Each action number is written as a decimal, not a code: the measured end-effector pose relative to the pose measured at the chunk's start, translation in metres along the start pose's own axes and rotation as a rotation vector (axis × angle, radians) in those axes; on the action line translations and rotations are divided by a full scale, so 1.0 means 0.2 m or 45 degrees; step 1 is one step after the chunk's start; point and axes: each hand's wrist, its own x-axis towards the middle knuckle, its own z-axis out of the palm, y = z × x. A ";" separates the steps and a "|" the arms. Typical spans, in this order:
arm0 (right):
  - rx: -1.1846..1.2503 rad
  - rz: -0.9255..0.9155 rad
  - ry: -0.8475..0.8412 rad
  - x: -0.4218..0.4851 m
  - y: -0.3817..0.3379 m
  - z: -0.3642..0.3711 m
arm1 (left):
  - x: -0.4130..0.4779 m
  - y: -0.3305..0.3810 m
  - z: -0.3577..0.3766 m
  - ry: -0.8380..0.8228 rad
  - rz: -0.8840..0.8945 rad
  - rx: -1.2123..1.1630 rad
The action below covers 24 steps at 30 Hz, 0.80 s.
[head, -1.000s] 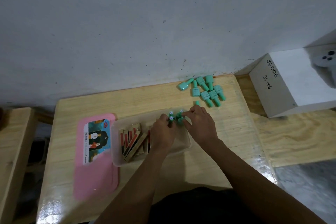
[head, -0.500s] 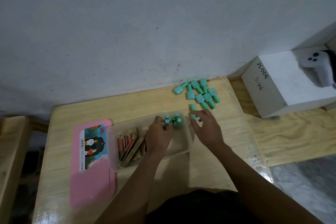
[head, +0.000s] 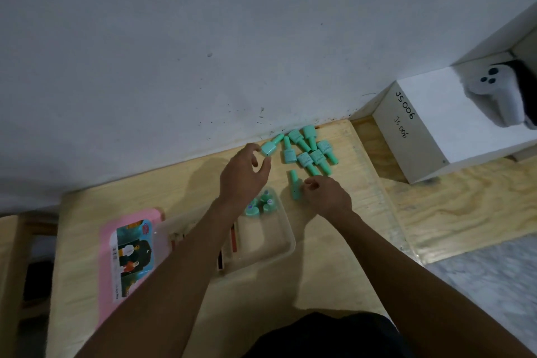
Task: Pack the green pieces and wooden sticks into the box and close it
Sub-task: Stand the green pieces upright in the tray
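Head view, left hand (head: 244, 176): open, fingers spread round the leftmost green piece (head: 268, 149) by the wall; contact unclear.
Right hand (head: 327, 196): fingers curled on the lone green piece (head: 294, 183), which lies on the table (head: 334, 270) just beyond the box (head: 287, 244).
Box: wooden sticks (head: 234, 237) and upright green pieces (head: 261, 203) inside; loose cluster (head: 311, 151) outside; pink lid (head: 130, 256) beside it.
Risk: the left forearm crosses the box, so a low return could topple the upright pieces.

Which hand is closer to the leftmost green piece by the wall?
Left. The left hand is at the leftmost green piece; the right hand, lower right, pinches another piece.
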 end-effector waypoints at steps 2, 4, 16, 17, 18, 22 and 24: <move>-0.070 -0.001 -0.013 0.03 -0.04 0.01 | 0.11 0.02 0.04 -0.132 -0.076 0.011; -0.126 0.011 0.012 0.06 -0.07 0.03 | 0.19 0.02 0.11 -0.207 -0.083 0.083; -0.332 -0.001 0.083 0.13 -0.14 0.09 | 0.39 0.01 0.37 -0.347 -0.057 0.405; -0.336 0.001 0.080 0.12 -0.14 0.09 | 0.41 0.00 0.38 -0.351 -0.034 0.419; -0.325 0.000 0.078 0.11 -0.14 0.08 | 0.41 -0.01 0.38 -0.354 -0.011 0.430; -0.149 -0.041 0.047 0.07 -0.11 0.02 | 0.42 -0.04 0.36 -0.393 -0.025 0.384; -0.021 -0.076 0.052 0.04 -0.08 0.00 | 0.42 -0.06 0.33 -0.425 -0.039 0.311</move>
